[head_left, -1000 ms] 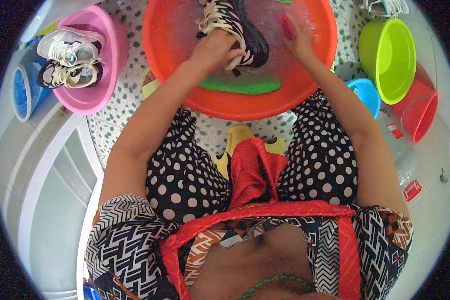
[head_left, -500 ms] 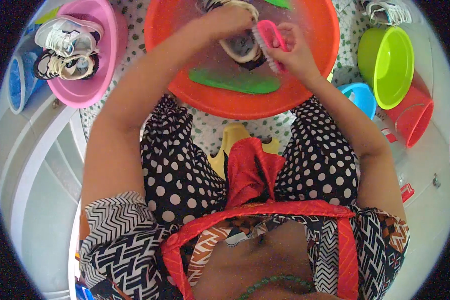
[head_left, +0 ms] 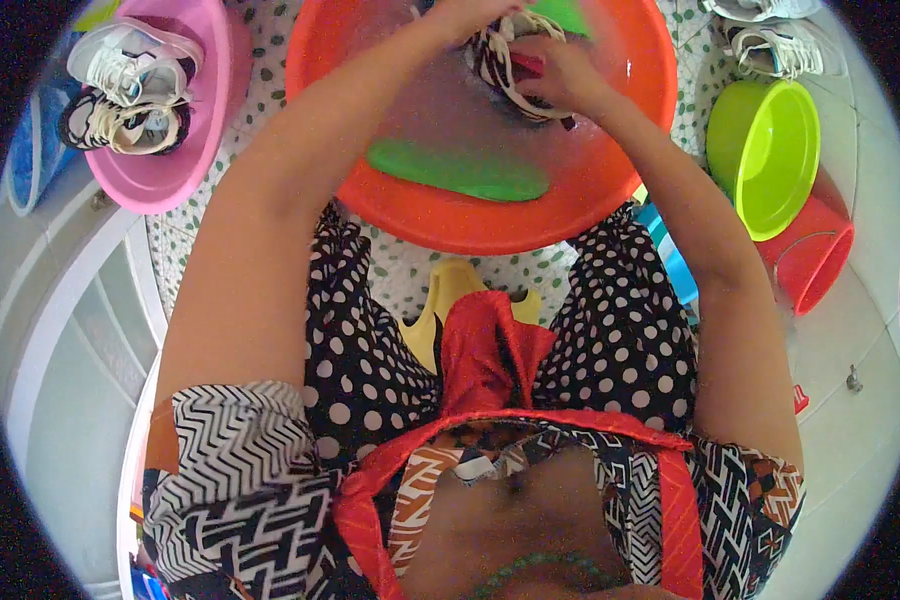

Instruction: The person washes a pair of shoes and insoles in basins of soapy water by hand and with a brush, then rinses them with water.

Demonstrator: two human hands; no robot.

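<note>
A dark shoe with white trim (head_left: 492, 62) is tilted over the orange basin (head_left: 450, 228), which holds cloudy water. My left hand (head_left: 478, 14) grips the shoe at its far end, close to the top edge of the picture. With my right hand (head_left: 562, 78) I hold a pink scrub brush (head_left: 528, 65) at the shoe's opening; its bristles are hidden there, and only a bit of pink shows past my fingers. Under the shoe, a green washboard (head_left: 455, 172) lies in the basin.
At the left, a pink basin (head_left: 215, 130) holds several white and black shoes (head_left: 135, 75). More white shoes (head_left: 780, 48) rest at the far right. Near them are a lime-green basin (head_left: 765, 160), a red bucket (head_left: 815, 255) and a blue container (head_left: 673, 262). A yellow stool (head_left: 455, 282) shows between my knees.
The brush has gone from beside the shoe, bristles showing, to its opening, mostly out of sight. The shoe has turned and shifted up and right. My view has moved slightly.
</note>
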